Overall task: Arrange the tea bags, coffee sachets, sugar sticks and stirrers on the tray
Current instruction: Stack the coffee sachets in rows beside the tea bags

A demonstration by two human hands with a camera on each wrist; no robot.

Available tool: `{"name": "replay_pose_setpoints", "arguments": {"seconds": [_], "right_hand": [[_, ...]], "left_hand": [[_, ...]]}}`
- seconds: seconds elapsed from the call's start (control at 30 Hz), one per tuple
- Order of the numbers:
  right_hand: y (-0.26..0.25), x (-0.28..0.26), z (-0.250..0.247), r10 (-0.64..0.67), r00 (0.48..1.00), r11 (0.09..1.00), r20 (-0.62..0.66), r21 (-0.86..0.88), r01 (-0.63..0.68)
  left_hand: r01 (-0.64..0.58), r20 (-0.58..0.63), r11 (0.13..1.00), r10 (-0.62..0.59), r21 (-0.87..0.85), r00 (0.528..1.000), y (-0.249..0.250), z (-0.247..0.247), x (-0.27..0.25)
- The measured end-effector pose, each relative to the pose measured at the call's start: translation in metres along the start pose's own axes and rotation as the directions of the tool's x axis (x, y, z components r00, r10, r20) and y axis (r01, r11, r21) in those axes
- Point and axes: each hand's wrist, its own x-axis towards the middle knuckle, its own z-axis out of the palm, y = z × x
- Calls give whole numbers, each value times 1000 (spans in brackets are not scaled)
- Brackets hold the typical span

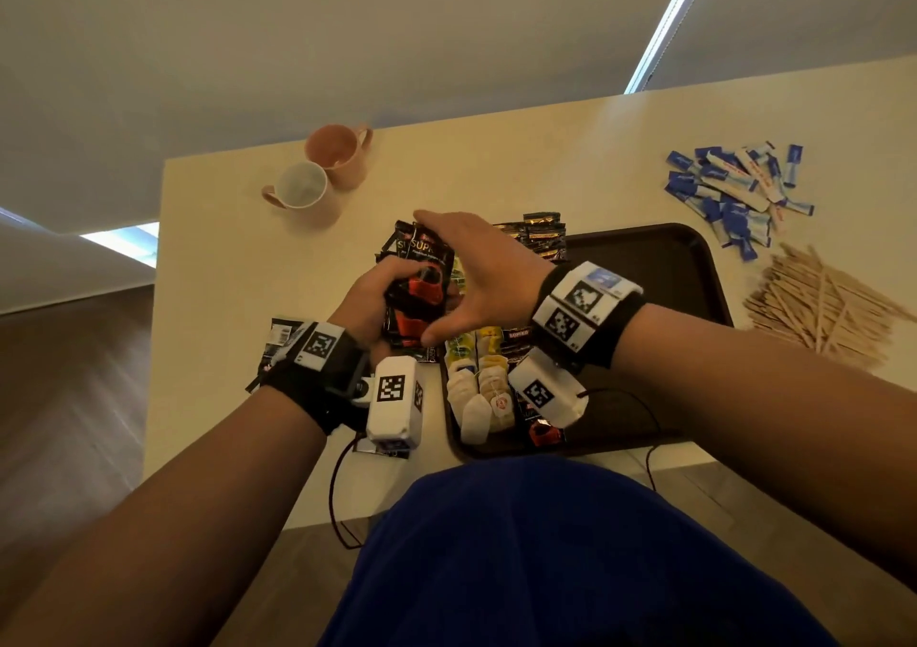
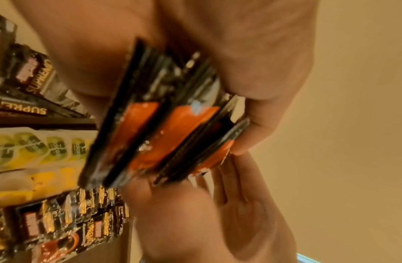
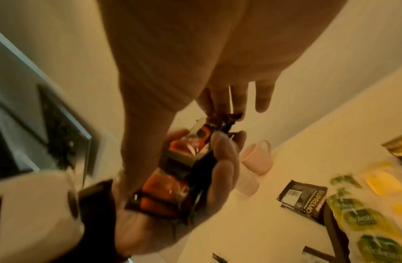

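Stack of black-and-orange foil coffee sachets point(image 1: 419, 289) held above the pale bench point(image 1: 223, 259), just off the near-left edge of the dark brown plastic tray point(image 1: 645, 249). Left hand point(image 1: 369, 299) curled round the lower half of the stack; right hand point(image 1: 476, 269) bridging it, thumb at the near end, straight fingers point(image 1: 431, 217) capping the far end, not curled.

To do well: square the stack by tapping both short ends between right thumb and fingers, keep the left grip loose enough for sachets to slide, then tighten before carrying to the tray. Slippery foil likely to fan out if squeezed from one side only.

Left wrist view alone shows sachet edges point(image 2: 164, 135) splayed and uneven between the left fingers point(image 2: 251, 135), so not yet aligned. Right wrist view alone shows one loose black sachet point(image 3: 301, 201) lying flat beyond the fingers. Head view alone shows blue-and-white paper sugar sticks point(image 1: 734, 190) and wooden stirrers point(image 1: 818, 309) heaped off the tray, tea bags point(image 1: 481, 388) already on it.
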Motion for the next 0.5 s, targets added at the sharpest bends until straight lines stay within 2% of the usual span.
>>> {"name": "replay_pose_setpoints", "arguments": {"seconds": [0.07, 0.3, 0.4, 0.5], "right_hand": [[-5, 4, 6, -24, 1000, 997, -2, -68, 24], [-15, 1, 18, -115, 993, 977, -6, -183, 113], [-16, 1, 23, -134, 987, 981, -87, -155, 120], [-15, -1, 26, -149, 982, 983, -113, -123, 135]], "left_hand": [[-17, -35, 1000, 17, -4, 999, 1, 3, -1], [-10, -39, 999, 8, -46, 999, 4, 6, -3], [2, -9, 1000, -2, -27, 1000, 3, 9, -6], [-27, 4, 999, 27, 20, 1000, 2, 8, -7]]}}
